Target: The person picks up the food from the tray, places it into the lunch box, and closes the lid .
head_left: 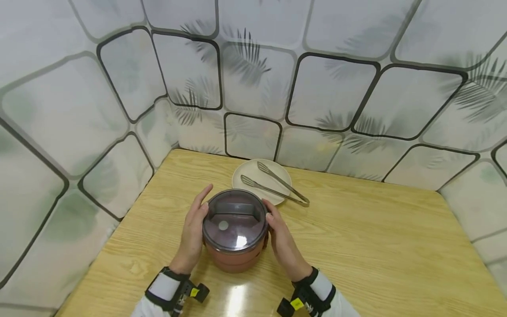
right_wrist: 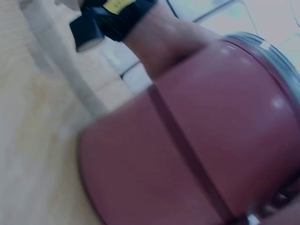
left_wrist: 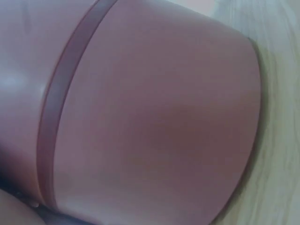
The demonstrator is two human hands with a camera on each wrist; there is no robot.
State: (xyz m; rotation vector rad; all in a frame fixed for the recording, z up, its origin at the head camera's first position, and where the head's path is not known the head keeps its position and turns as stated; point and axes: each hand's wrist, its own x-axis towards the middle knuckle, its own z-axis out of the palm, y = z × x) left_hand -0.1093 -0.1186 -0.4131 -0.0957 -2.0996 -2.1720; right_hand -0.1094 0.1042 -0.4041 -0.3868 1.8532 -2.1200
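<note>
A round reddish-pink lunch box (head_left: 234,263) stands upright on the table. Its see-through dark lid (head_left: 241,229) carries a bar-shaped handle across the top and a small pale round spot. My left hand (head_left: 191,240) holds the box's left side, thumb by the lid rim. On the opposite side my right hand (head_left: 283,240) grips it, with the thumb near the rim and the other fingers partly hidden behind. Both wrist views are filled by the smooth body (left_wrist: 154,117), crossed by a darker band. Part of the left wrist shows behind the body (right_wrist: 192,140) in the right wrist view.
Behind the box, a cream plate (head_left: 245,169) sits near the wall, with metal tongs (head_left: 283,184) lying across it, spread apart, their joined end past its rim. A wooden table (head_left: 376,246) extends right. Patterned walls (head_left: 253,88) bound the back and sides.
</note>
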